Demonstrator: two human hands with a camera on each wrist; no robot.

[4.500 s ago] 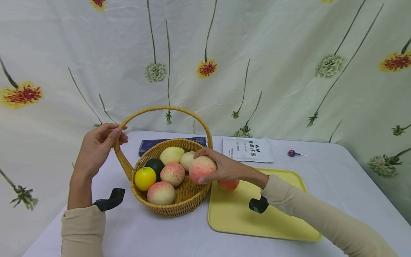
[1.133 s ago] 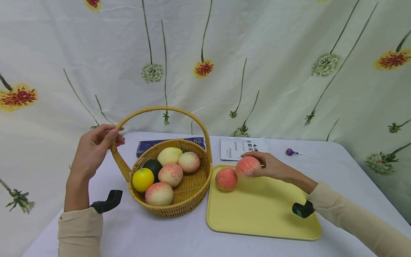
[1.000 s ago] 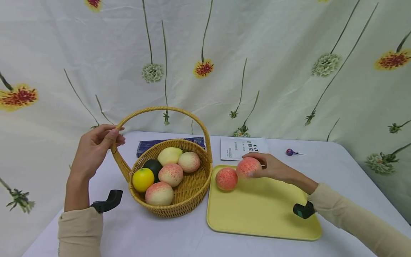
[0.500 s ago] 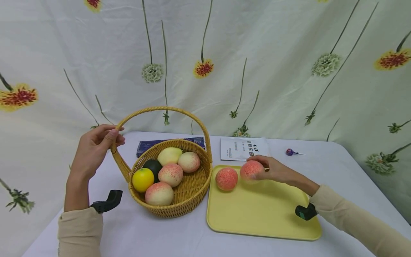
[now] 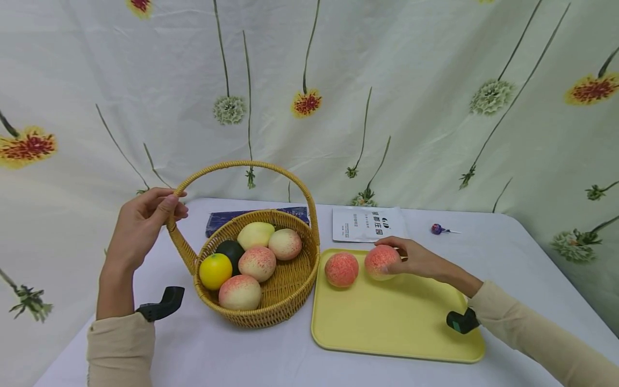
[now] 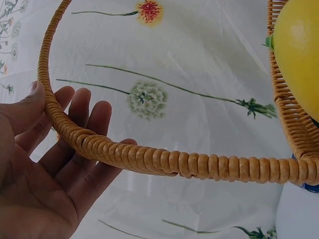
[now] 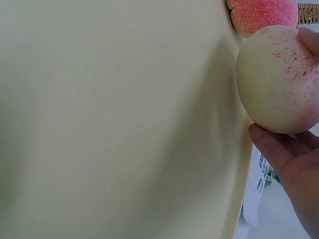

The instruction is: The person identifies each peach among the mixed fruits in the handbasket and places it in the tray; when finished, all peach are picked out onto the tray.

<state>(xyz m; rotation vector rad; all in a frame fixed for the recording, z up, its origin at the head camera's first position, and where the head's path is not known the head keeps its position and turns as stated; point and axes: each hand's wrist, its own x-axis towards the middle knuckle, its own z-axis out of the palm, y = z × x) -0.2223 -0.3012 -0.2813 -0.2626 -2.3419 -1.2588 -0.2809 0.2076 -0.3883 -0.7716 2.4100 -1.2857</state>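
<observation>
- the left hand (image 5: 140,226) pinches the handle (image 5: 251,163) of the basket (image 5: 261,320) between thumb and fingers.
- the right hand (image 5: 422,260) holds one peach (image 5: 380,262) in half-curled fingers, over the yellow tray (image 5: 387,325).
- a second peach (image 5: 341,270) lies on this tray, just beside.

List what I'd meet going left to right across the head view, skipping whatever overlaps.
Bare left hand, glossy round yellow fruit, rearmost red-speckled cream peach, round deep-pink peach, round pink-and-cream peach, round purple-and-red lollipop.
</observation>
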